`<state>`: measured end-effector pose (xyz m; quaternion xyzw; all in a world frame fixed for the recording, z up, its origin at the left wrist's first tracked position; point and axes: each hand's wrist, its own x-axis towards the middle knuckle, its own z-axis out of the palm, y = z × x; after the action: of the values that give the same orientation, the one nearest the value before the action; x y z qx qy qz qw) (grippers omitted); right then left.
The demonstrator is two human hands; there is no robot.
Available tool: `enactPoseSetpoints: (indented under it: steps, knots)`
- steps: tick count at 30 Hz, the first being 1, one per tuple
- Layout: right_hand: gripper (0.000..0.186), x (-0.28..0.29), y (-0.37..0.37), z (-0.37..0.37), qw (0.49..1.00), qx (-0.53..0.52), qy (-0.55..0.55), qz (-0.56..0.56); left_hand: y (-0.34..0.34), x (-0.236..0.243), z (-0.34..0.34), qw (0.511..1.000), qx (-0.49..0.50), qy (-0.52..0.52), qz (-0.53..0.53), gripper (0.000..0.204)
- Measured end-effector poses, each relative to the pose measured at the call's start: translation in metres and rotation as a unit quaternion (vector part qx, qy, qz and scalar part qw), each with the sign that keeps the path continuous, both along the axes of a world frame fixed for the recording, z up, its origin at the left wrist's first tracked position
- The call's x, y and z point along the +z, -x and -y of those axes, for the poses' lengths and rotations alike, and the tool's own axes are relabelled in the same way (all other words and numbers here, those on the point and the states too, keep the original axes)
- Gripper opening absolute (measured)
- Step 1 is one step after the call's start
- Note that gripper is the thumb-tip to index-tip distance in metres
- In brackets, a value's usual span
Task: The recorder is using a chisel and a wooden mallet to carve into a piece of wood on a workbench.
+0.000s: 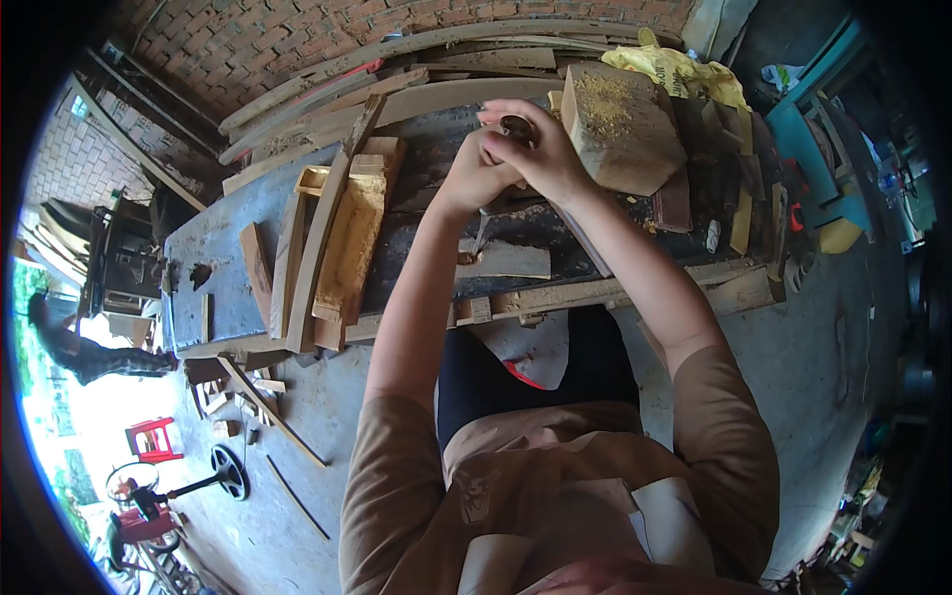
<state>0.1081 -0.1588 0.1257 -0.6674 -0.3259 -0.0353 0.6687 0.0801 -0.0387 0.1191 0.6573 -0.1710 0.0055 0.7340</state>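
Together, hands (478,177) grip a handle (517,126); yellow sack (702,75) lettered.

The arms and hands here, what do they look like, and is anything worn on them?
Both the left hand and right hand are bare, human hands, without gloves. The forearms are bare too, with no cables visible. Loose, plain brown short sleeves cover the upper arms.

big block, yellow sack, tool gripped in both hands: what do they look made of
Big block: likely bare wood, matte, pale brown, sawdust on top. Yellow sack: probably thin plastic, crumpled, slightly shiny. Tool: dark brown rounded end may be wood, but left hand and right hand cover most of it.
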Motion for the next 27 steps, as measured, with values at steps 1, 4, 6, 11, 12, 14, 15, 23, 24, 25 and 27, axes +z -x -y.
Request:
enactPoseSetpoints:
  steps: [1,4,6,11,12,14,15,23,24,25,27]
  knots:
    - [0.032,0.003,0.001,-0.007,1.0,-0.013,0.022,0.016,0.004,-0.002,-0.004,1.0,0.004,0.0,-0.001,0.027]
    - [0.023,-0.002,-0.004,-0.015,1.0,0.02,-0.009,-0.012,0.021,-0.021,-0.023,0.968,0.06,-0.244,0.014,0.037]
    - [0.019,-0.013,-0.011,-0.019,0.993,0.05,-0.094,-0.049,0.034,-0.054,-0.044,0.962,0.064,-0.266,-0.016,0.035]
    - [0.013,-0.008,-0.001,-0.03,0.979,0.09,-0.112,-0.145,0.06,-0.147,-0.074,0.809,0.301,-0.506,0.014,0.033]
    - [0.013,-0.009,-0.002,-0.029,0.973,0.087,-0.14,-0.16,0.061,-0.148,-0.055,0.772,0.349,-0.53,-0.044,0.034]
    - [0.017,-0.014,-0.01,-0.031,0.96,0.111,-0.185,-0.18,0.061,-0.158,-0.046,0.731,0.369,-0.552,-0.156,0.038]
    - [0.017,-0.017,-0.014,-0.032,0.959,0.113,-0.181,-0.185,0.061,-0.156,-0.044,0.732,0.368,-0.55,-0.162,0.038]
    - [0.013,-0.027,-0.044,-0.037,0.939,0.101,-0.197,-0.262,0.063,-0.153,-0.042,0.718,0.427,-0.542,-0.085,0.033]
    - [0.013,-0.028,-0.048,-0.037,0.94,0.11,-0.194,-0.256,0.062,-0.153,-0.041,0.727,0.42,-0.535,-0.089,0.036]
    - [0.012,-0.029,-0.052,-0.039,0.942,0.119,-0.191,-0.251,0.062,-0.153,-0.041,0.727,0.42,-0.535,-0.091,0.036]
    - [0.012,-0.03,-0.058,-0.043,0.941,0.124,-0.188,-0.251,0.063,-0.152,-0.04,0.737,0.429,-0.516,-0.081,0.035]
